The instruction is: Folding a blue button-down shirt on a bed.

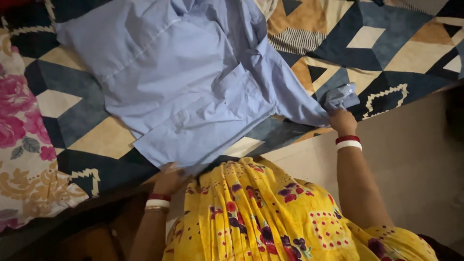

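A light blue shirt point(188, 77) lies spread out on a bed covered by a sheet with a geometric pattern point(386, 43). My left hand point(171, 178) grips the shirt's lower hem at the near edge of the bed. Over to the right, my right hand point(343, 120) holds the end of a sleeve by its cuff point(341, 95). Both wrists wear red and white bangles. My yellow flowered clothing point(270, 212) fills the bottom middle of the view.
A floral pink and cream cloth point(19, 145) lies along the left side of the bed. A pale floor point(415, 159) shows at the right beyond the bed's edge. A dark wooden bed frame point(72, 227) runs at the lower left.
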